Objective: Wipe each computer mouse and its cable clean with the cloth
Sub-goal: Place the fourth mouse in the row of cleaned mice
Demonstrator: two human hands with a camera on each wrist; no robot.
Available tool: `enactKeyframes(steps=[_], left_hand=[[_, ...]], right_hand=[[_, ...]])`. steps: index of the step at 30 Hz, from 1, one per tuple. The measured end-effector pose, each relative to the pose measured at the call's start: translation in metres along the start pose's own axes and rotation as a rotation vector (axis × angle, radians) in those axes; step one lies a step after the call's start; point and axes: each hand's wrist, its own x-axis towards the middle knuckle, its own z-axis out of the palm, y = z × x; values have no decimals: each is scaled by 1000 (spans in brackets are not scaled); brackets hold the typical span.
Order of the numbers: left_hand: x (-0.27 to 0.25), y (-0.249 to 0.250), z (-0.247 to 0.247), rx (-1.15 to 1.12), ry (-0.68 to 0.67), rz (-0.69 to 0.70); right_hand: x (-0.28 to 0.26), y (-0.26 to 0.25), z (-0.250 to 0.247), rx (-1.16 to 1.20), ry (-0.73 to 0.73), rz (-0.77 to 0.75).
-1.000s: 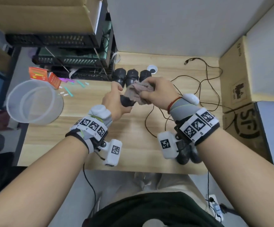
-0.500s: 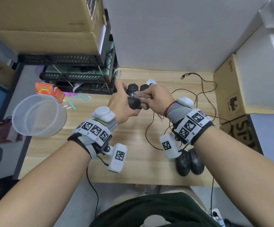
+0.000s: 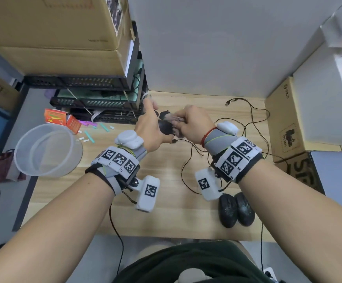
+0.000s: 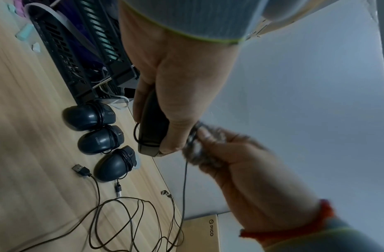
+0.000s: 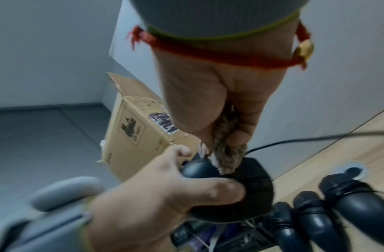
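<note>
My left hand [image 3: 149,129] grips a black mouse [image 3: 165,128] held up above the wooden desk [image 3: 166,201]. Seen from the left wrist, the mouse [image 4: 152,126] lies between thumb and fingers, and its cable [image 4: 184,187] hangs down to the desk. My right hand [image 3: 194,123] pinches a bunched grey-brown cloth [image 5: 227,156] and presses it onto the mouse's top [image 5: 251,187]. Three dark mice [image 4: 100,139] with cables wound round them stand in a row at the back. Two dusty black mice [image 3: 236,209] lie at the front right.
Loose black cables [image 3: 247,123] sprawl over the right half of the desk. A clear plastic tub [image 3: 47,150] overhangs the left edge. Stacked black trays [image 3: 96,103] and cardboard boxes [image 3: 284,119] close in the back left and right. A grey wall stands behind.
Both hands have moved away from me toward the wall with the mouse. The cloth, earlier spread over the mouse, is now bunched tightly in my right fingers.
</note>
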Motion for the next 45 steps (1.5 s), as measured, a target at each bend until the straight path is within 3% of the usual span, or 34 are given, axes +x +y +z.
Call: enactKeyframes(steps=[3, 8, 12, 14, 19, 25, 30, 35, 37, 40, 43, 45], left_hand=[[6, -1, -1, -13, 19, 10], [9, 4, -1, 43, -16, -1], [19, 7, 2, 16, -17, -14], [21, 6, 1, -4, -8, -27], [19, 8, 1, 33, -14, 2], [27, 9, 0, 34, -25, -40], [18, 14, 3, 43, -48, -56], [27, 16, 10, -3, -66, -112], [26, 12, 9, 8, -95, -111], [21, 4, 3, 53, -102, -155], [25, -1, -4, 41, -76, -244], [28, -5, -7, 50, -35, -287]], right_hand=[[3, -11, -2, 0, 43, -98], [22, 19, -4, -69, 13, 125], [13, -2, -4, 37, 58, -61], [13, -2, -6, 54, 78, -77], [22, 27, -13, -56, 26, 157], [17, 3, -9, 51, 111, -54], [23, 36, -15, -81, -16, 173], [21, 10, -6, 45, 92, -10], [25, 20, -4, 0, 52, 51], [28, 51, -7, -185, -28, 270], [19, 58, -10, 10, 164, 218], [10, 51, -6, 273, 164, 146]])
